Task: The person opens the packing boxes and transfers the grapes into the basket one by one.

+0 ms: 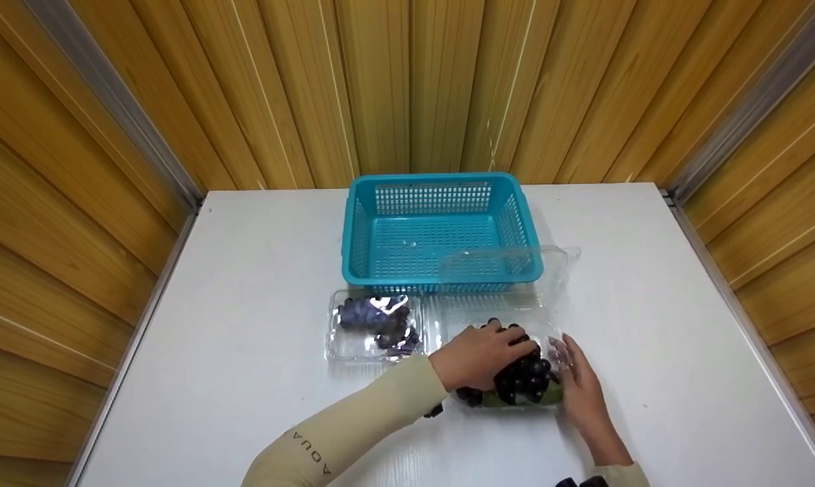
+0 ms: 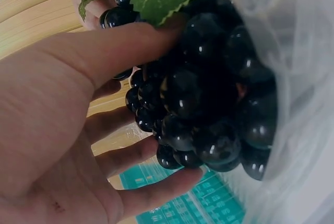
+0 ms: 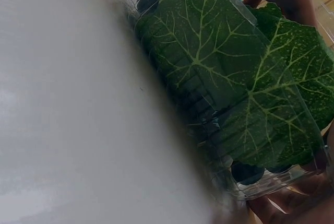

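Observation:
A bunch of dark grapes (image 1: pixel 525 379) with green leaves (image 3: pixel 198 51) sits in a clear plastic clamshell container (image 1: pixel 475 314). My left hand (image 1: pixel 478 355) grips the bunch from above. In the left wrist view, the thumb lies across the grapes and the fingers curve around their far side. At the container's right wall, my right hand (image 1: pixel 583 385) holds the side, its fingertips bent around the plastic. The container's clear lid (image 1: pixel 559 270) stands raised at the back. Through the near wall, the right wrist view shows a broad leaf over the grapes.
A closed clear container (image 1: pixel 343 345) with dark grapes stands on the left. Behind both is a turquoise plastic basket (image 1: pixel 441 277), overlapped by the raised lid in the head view. Wood-patterned panels (image 1: pixel 441 88) border the white table (image 1: pixel 245 325) at the back and sides.

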The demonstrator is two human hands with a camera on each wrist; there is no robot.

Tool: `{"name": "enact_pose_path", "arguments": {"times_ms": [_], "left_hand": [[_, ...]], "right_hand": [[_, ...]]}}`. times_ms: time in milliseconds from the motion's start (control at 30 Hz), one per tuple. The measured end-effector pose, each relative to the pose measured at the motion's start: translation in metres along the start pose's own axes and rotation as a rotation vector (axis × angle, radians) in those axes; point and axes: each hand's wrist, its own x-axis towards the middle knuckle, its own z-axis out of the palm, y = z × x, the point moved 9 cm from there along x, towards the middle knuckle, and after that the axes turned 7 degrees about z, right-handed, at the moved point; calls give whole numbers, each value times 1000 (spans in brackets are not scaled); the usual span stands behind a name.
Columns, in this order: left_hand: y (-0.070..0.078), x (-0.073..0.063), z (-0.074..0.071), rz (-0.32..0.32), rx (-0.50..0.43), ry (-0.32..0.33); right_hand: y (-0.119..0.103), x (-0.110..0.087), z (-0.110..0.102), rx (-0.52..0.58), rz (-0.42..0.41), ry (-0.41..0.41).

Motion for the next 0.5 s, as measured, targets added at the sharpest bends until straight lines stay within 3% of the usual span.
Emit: {"name": "enact_pose_path", "arguments": {"times_ms": [233,500], "left_hand": [[2,3,5,-16,0,-82],[3,6,10,-40,-20,-125]], "right_hand": [[-1,0,1,18,-22,-4],[0,1,2,19,-15,-23]]}}
